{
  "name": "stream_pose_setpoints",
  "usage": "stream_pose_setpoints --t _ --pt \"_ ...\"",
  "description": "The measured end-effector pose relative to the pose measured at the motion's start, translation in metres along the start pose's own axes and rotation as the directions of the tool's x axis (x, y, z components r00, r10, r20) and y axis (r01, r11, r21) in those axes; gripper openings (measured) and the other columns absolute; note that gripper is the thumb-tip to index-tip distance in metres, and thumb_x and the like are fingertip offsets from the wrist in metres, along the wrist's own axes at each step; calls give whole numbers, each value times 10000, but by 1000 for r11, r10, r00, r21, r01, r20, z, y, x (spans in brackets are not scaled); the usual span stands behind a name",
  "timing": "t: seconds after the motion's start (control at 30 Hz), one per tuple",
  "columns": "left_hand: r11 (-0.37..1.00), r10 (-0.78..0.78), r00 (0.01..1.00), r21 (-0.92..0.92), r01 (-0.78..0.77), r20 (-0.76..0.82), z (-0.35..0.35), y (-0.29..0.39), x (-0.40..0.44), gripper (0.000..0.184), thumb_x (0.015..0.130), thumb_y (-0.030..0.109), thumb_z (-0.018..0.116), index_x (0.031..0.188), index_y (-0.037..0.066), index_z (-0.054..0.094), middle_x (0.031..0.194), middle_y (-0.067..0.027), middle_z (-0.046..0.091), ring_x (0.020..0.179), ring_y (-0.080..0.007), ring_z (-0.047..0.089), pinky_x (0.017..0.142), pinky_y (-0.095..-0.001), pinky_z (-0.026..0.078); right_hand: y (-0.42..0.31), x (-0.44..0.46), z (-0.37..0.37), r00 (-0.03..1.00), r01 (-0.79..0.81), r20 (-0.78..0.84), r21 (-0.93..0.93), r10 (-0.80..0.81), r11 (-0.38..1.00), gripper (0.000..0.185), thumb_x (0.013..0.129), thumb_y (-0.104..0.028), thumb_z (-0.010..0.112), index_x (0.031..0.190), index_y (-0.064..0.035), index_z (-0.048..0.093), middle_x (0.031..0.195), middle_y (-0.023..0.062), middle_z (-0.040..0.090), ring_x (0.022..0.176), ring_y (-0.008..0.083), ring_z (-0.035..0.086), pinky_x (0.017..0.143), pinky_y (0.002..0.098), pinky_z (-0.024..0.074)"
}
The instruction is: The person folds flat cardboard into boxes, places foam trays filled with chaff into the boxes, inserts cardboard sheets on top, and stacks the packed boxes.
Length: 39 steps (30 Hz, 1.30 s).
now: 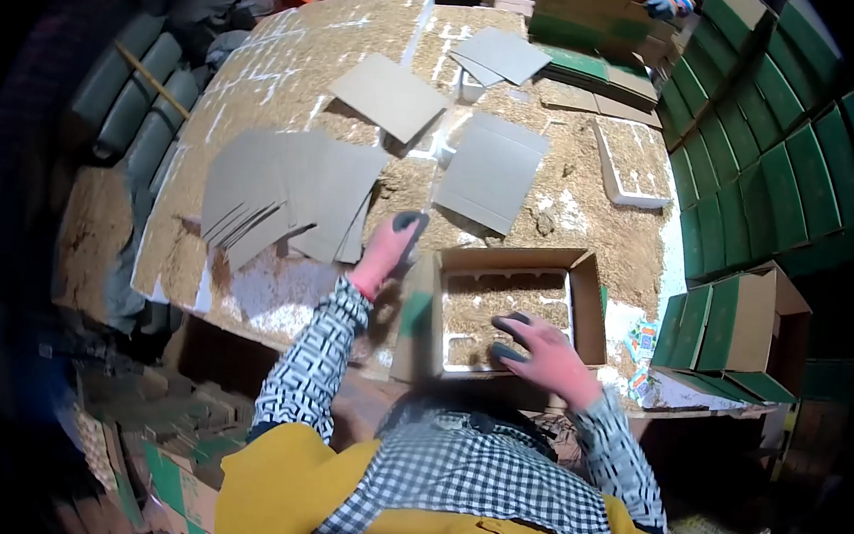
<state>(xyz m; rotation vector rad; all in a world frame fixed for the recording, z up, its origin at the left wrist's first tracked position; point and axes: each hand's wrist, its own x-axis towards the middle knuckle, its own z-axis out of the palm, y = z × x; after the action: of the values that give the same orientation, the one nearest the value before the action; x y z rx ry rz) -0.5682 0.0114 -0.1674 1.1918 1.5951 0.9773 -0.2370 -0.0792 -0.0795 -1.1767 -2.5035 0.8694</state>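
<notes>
An open cardboard box (589, 310) stands at the near edge of the table, with a white tray (452, 354) filled with brown shavings inside. My right hand (545, 355), in a pink glove with dark fingertips, is over the box's right part, fingers apart and holding nothing. Left of the box, my left hand (388, 252) is in a matching glove, above the shavings; its fingers look pressed together, and what they hold, if anything, is hidden. A fan of grey cardboard sheets (293, 181) lies to its left. Another grey sheet (492, 172) lies beyond the box.
More loose sheets (390, 96) lie farther back. A white block (631, 163) topped with shavings sits at the right. Green boxes (755, 182) are stacked along the right side, and an open green box (733, 326) stands nearer. A co-worker's gloved hand (660, 6) shows at the top.
</notes>
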Motion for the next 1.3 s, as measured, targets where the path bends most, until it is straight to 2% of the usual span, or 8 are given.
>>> stream_pose_setpoints --t 0.13,0.2,0.27,0.4,0.67,1.0,1.2,1.3 --pt "838 266 961 512 -191 -77 45 6 110 525 820 305 712 1165 -58 555 939 -152 674 761 -221 659 675 -315 523 28 -92 -39 686 -139 -302 839 662 527 317 881 -104 593 1188 -26 608 984 86 668 813 176 643 713 281 503" --pt "855 415 909 334 -396 13 71 -31 174 595 772 281 756 1163 -106 532 961 -182 671 760 -261 668 663 -348 540 72 -147 -28 409 -201 -314 885 857 420 276 887 -72 591 1153 -6 622 934 55 668 742 122 627 635 242 487" --pt "936 -67 997 349 54 26 89 -22 189 607 760 263 767 1145 -130 511 1008 -199 661 788 -256 670 645 -350 545 124 -202 8 76 -542 -284 793 956 279 312 845 -114 642 1147 -41 622 887 77 678 694 144 641 616 266 493" --pt "962 -32 997 273 13 65 90 -79 202 340 795 183 746 991 -68 629 794 -95 669 613 -150 624 528 -286 504 188 -233 51 197 -911 -570 195 798 365 415 782 -243 705 1158 -93 617 1031 109 670 928 302 636 818 383 499" --pt "996 67 998 50 -68 6 39 107 37 256 884 161 658 1018 -58 649 890 -46 674 698 -89 589 614 -246 481 266 -149 39 209 -968 -596 -15 775 249 536 865 -423 586 1259 -64 523 1026 157 672 931 307 649 777 429 514" --pt "785 499 827 540 -305 -258 7 117 -119 190 901 73 604 1074 6 646 998 -132 651 915 -234 608 815 -335 457 251 -178 16 324 -942 -457 -74 828 327 293 851 -317 591 1117 -208 650 886 82 692 818 281 662 690 404 519" --pt "439 694 719 813 -383 -36 -5 122 -150 237 855 68 631 1085 12 637 1037 -156 626 1001 -341 567 888 -406 432 214 -195 -6 497 -827 -591 -100 635 554 338 853 -250 599 1186 -192 614 1036 122 664 952 306 628 763 425 500" --pt "432 723 677 856 -284 -140 -9 119 -167 298 793 40 664 1086 -5 634 978 -166 657 914 -302 630 811 -376 477 105 -149 -66 537 -358 -826 -40 171 933 347 711 -131 669 1057 -108 663 970 163 576 865 357 573 769 421 464"
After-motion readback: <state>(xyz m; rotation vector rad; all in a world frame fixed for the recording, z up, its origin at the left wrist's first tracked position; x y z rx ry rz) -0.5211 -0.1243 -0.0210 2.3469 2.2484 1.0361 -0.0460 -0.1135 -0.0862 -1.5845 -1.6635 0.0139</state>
